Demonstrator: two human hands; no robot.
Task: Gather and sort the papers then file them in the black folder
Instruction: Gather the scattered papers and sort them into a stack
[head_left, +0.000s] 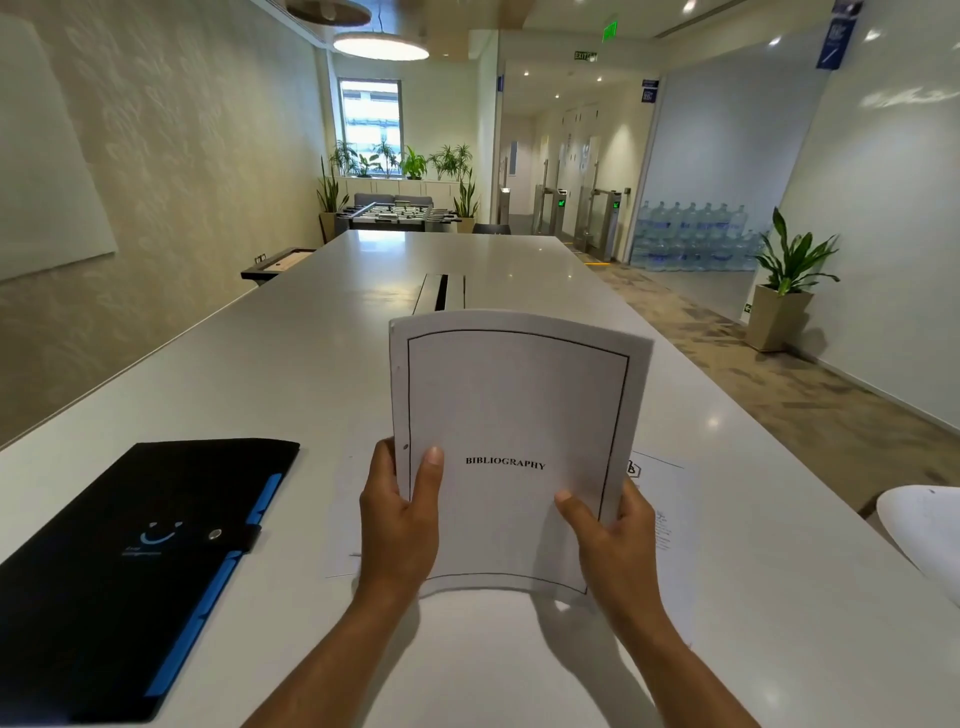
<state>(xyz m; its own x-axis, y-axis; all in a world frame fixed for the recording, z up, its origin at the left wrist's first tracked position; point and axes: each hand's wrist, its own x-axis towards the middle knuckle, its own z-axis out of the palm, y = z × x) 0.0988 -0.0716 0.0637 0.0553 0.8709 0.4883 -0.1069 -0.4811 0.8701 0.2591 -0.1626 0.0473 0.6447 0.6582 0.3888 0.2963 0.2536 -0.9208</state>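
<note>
Observed: the person stands at a long white counter, holding a sheaf of papers upright in both hands. The top sheet is bordered and headed "BIBLIOGRAPHY". The left hand grips the left edge, its fingers pinching the sheaf with the thumb on the face. The right hand grips the lower right corner the same way, thumb in front, remaining fingers hidden behind the paper.

The black folder lies flat and closed on the counter to the person's left, well apart from the sheaf, its strap snapped shut and blue tabs showing along one edge. More loose sheets lie flat on the counter beneath and just right of the held sheaf; another white sheet shows at the far right edge.

Assessment: gathering and sorting appears to be in hand; filing not yet begun. The next move likely calls for collecting the remaining sheets, squaring the stack, then unsnapping the folder.
</note>
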